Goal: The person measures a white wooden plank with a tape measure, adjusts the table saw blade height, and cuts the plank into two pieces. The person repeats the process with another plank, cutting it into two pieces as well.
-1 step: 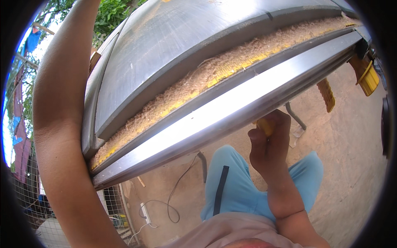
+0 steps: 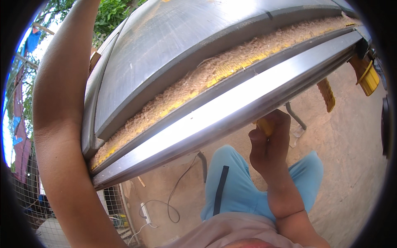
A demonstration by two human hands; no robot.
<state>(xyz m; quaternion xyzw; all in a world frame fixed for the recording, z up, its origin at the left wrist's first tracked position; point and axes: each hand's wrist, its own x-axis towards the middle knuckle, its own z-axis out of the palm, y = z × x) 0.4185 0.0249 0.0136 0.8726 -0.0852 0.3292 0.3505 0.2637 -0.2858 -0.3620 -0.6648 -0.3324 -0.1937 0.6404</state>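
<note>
My right hand [image 2: 272,138] is below the front rail [image 2: 231,97] of a metal saw table [image 2: 178,45], fingers wrapped round a yellow handle [image 2: 265,126]. Only a small part of that handle shows between thumb and fingers. My left arm stretches up along the table's left side, and its hand lies beyond the upper edge of the picture. Pale sawdust [image 2: 198,76] fills the groove between the tabletop and the rail, partly covering a yellow measuring strip [image 2: 225,75].
Two more yellow levers, one ribbed [image 2: 326,96] and one wider [image 2: 367,78], hang under the rail's right end. A white power strip [image 2: 144,213] and dark cable [image 2: 168,202] lie on the floor at lower left. Wire mesh [image 2: 31,211] stands beyond my left arm.
</note>
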